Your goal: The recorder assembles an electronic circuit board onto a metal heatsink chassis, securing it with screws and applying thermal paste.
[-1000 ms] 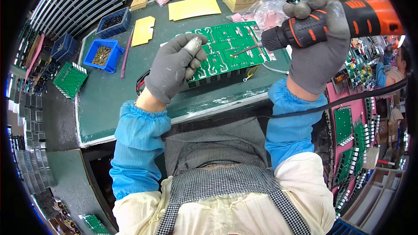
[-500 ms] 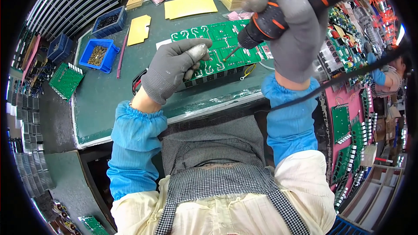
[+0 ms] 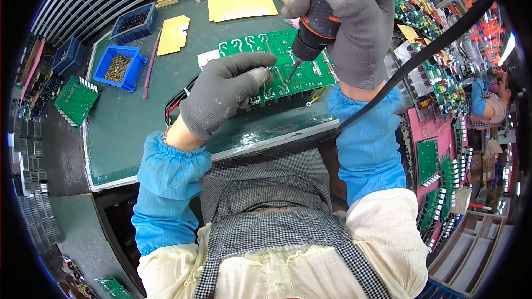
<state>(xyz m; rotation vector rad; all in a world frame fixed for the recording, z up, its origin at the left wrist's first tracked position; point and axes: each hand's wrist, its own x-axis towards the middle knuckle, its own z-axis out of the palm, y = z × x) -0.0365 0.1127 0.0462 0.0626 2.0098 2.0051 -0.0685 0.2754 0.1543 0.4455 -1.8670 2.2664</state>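
Note:
A green circuit board (image 3: 310, 80) lies on the bench, raised on dark parts beneath it. My left hand (image 3: 219, 97), in a grey glove, is over its left side with index finger and thumb drawn together and the other fingers curled; whatever they pinch is hidden. My right hand (image 3: 363, 36), also gloved, grips a black and orange power drill (image 3: 317, 29). Its thin bit (image 3: 296, 70) slants down, with the tip at the board near my left fingertips. Black and red wires (image 3: 173, 105) lie beside the left wrist.
Two blue bins, one with brass-coloured screws (image 3: 117, 69), one with dark small parts (image 3: 133, 21), stand left on the green bench (image 3: 133, 144). Yellow sheets (image 3: 243, 6) lie at the back. The drill's black cord (image 3: 413, 66) crosses right. Another person (image 3: 490, 102) sits far right near more boards.
The drill and my right hand have shifted left, and the drill stands more upright. Its bit tip stays at nearly the same part of the board. My left hand has barely moved.

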